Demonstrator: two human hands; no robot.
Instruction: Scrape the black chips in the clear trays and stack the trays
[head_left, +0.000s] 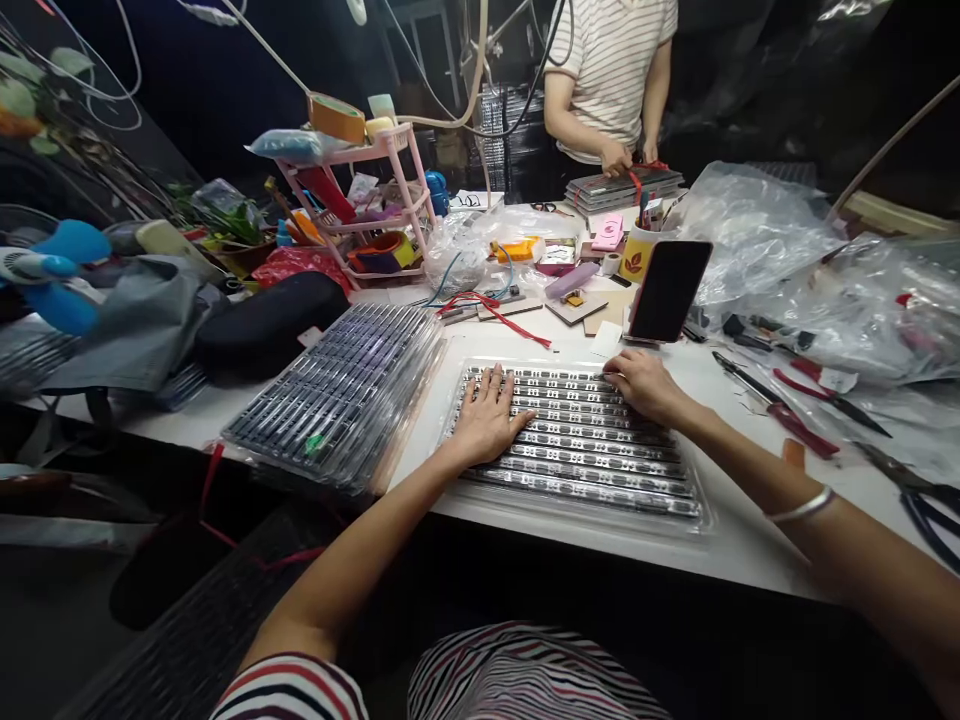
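Striped cloth (525, 675) fronts the tray (540, 502), long axis left-right.

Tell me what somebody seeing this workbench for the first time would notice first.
Probably the clear tray of dark strips, with the left hand spread on it and the right hand at its far right corner. To its left lies a stack of similar trays; behind it, a dark-screened phone stands propped up.
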